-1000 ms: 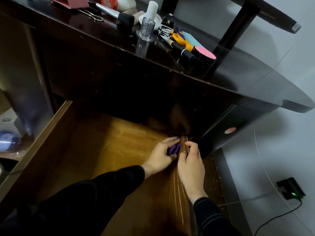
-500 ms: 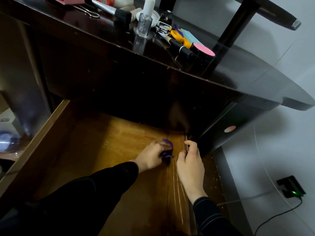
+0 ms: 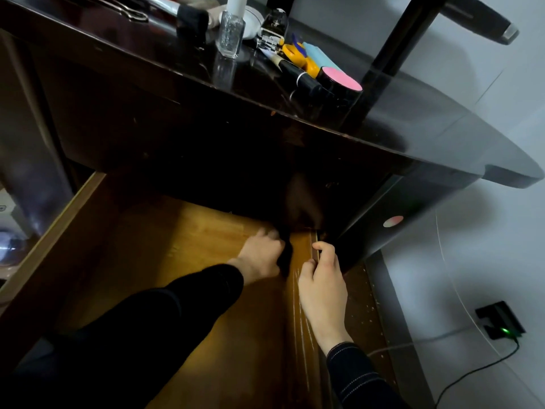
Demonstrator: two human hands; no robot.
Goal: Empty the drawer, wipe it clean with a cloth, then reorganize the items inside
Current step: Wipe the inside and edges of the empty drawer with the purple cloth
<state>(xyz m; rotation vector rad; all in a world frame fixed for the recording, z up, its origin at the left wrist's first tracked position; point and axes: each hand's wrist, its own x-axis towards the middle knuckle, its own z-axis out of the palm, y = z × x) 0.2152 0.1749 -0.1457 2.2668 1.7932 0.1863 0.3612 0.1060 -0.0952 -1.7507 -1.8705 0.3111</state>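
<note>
- Drawer [image 3: 177,246] is pulled out below the dark desk top [image 3: 413,137]; its yellow-brown wooden floor is lit in the middle and shadowed at the back.
- Left hand [image 3: 261,255] is curled tight round a dark cloth [image 3: 285,256]; the cloth's colour cannot be told in the shadow.
- Cloth is pressed on the drawer floor near the back right corner, just under the desk's front edge.
- Right hand [image 3: 323,278] is hooked on the drawer's right side wall [image 3: 303,240], fingers curled over the top edge, thumb on the inner side.
- Cloth is seen between the two hands, which are just beside each other.
- Glitter nail polish bottle [image 3: 230,33], stapler [image 3: 272,28], yellow-handled scissors [image 3: 298,54], black pen [image 3: 295,72] and pink-lidded round tin [image 3: 340,81] are grouped on the desk top.
- Black adapter [image 3: 500,321] with a green light is seen on the floor at right, cable attached.
</note>
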